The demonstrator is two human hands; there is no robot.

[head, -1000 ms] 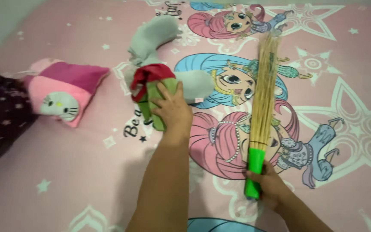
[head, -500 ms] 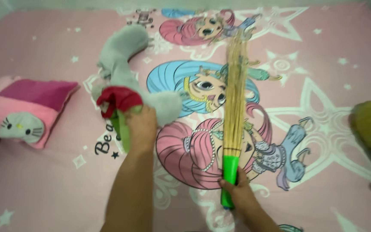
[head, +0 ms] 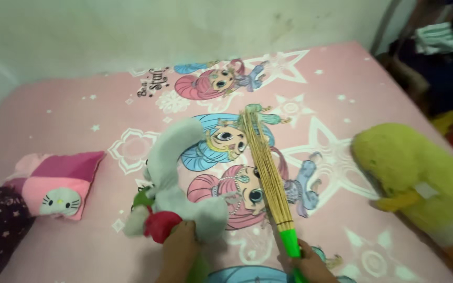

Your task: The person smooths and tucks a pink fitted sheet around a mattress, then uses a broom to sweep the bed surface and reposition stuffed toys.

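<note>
Three plush toys: grey [head: 176,173], yellow [head: 420,173], pink cushion [head: 58,189]; one broom [head: 268,178].

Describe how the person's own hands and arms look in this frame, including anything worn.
Only the left hand and right hand show, cut off at the bottom edge. Both are bare: no gloves, rings, watch or bracelets visible. No sleeve shows on the short stretch of left forearm in view; the right wrist is out of frame.
</note>
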